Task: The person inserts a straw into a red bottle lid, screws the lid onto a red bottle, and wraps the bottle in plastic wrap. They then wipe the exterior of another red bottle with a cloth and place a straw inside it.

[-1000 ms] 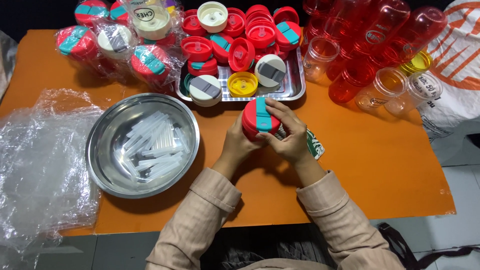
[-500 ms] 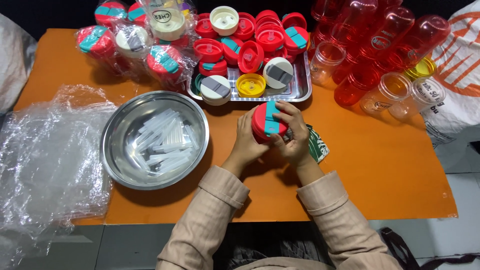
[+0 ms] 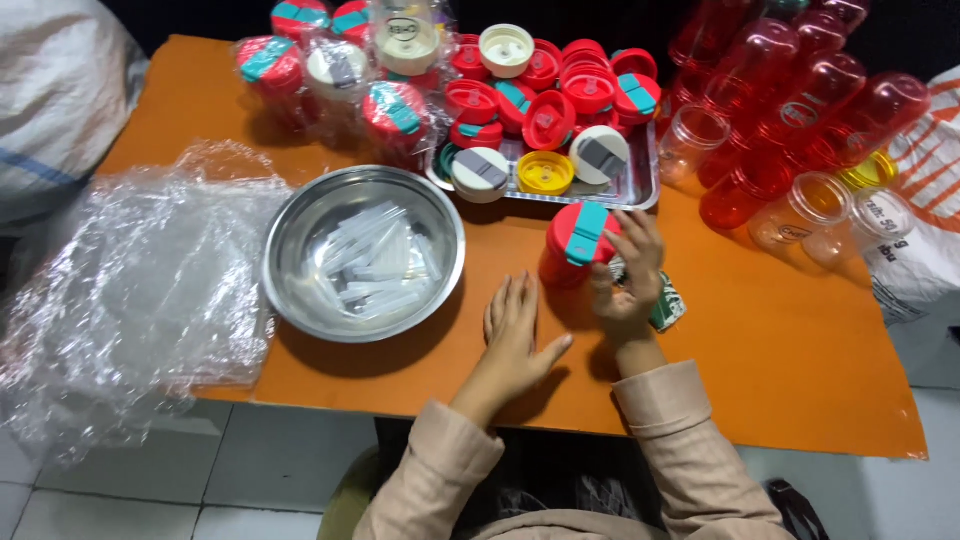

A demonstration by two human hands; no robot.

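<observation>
A red bottle with a red lid and teal flap [image 3: 576, 243] stands upright on the orange table [image 3: 780, 350]. My right hand [image 3: 628, 276] grips its right side, fingers curled around the lid edge. Flat on the table just left of the bottle lies my left hand [image 3: 515, 335], fingers spread, holding nothing. A small green and white packet [image 3: 668, 306] lies under my right hand.
A steel bowl [image 3: 362, 251] of clear plastic straws sits to the left. Behind is a metal tray [image 3: 640, 185] of red, white and yellow lids. Red and clear bottles [image 3: 790, 130] lie at the right, wrapped bottles [image 3: 330, 70] at the back, crumpled plastic bags [image 3: 130, 300] at the far left.
My left hand has let go of the bottle and dropped flat onto the table. The bottle now stands on the table, held only by my right hand.
</observation>
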